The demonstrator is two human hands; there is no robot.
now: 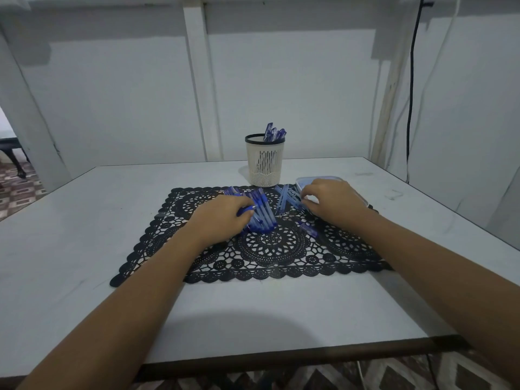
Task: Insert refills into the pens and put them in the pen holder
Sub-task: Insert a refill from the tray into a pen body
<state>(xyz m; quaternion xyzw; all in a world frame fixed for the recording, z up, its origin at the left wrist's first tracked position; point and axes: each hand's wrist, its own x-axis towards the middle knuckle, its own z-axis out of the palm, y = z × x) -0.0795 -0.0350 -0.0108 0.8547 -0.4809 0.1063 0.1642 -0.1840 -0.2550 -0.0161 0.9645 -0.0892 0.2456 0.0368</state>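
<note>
Person's L hand grips a blue pen from the pile on a black lace mat, R hand curls fingers over refills, can't tell if gripping, pen holder behind.

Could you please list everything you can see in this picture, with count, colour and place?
table: one, white, underneath everything.
mat: one, black lace, mid-table.
holder: one, cream, black rim, behind the mat.
pens in holder: several, blue, at its right side.
pens: one pile, blue, on mat, left.
refills: one bunch, pale blue, on mat, right of pile.
loose piece: one, blue, on mat, nearer than refills.
box: one, clear, behind right hand.
cable: one, black, right wall.
left hand: one, grips a pen from the pile.
right hand: one, curled over the refills; grip unclear.
</note>
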